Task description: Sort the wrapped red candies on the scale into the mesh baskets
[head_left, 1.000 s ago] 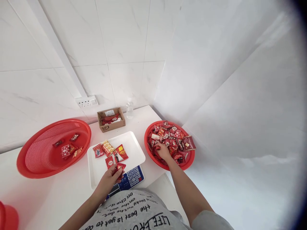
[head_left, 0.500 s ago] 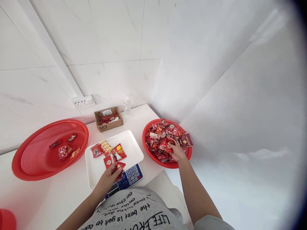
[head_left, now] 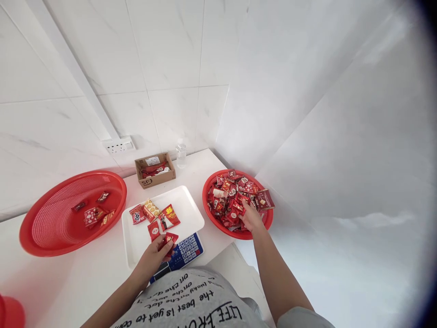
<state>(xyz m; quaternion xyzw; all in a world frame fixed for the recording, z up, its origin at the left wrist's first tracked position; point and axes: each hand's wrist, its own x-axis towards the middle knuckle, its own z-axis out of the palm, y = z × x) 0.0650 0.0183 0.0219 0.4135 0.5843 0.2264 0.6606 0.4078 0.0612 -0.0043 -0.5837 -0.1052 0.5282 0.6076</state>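
My left hand (head_left: 157, 253) is closed on a small red snack packet (head_left: 171, 237) over the near edge of the white tray (head_left: 189, 214). Several packets lie flat in that tray, among them a yellow-patterned one (head_left: 151, 209) and a red one with yellow lettering (head_left: 170, 215). The tray rests on a blue scale (head_left: 187, 251), whose keypad shows. To the right, my right hand (head_left: 251, 217) reaches into a round red basket (head_left: 206, 200) heaped with small red packets. Its fingers are apart and touch packets on top of the heap; some fingertips are hidden.
A larger red basket (head_left: 37, 214) with a few packets stands on the left. Behind the tray are an open cardboard box (head_left: 157, 181) holding red packets and a clear plastic bottle (head_left: 181, 155). Another red container (head_left: 12, 312) shows at the lower left corner.
My right hand has let a red packet down onto the heap, and its fingers have spread a little. My left hand stays in nearly the same place with its packet.
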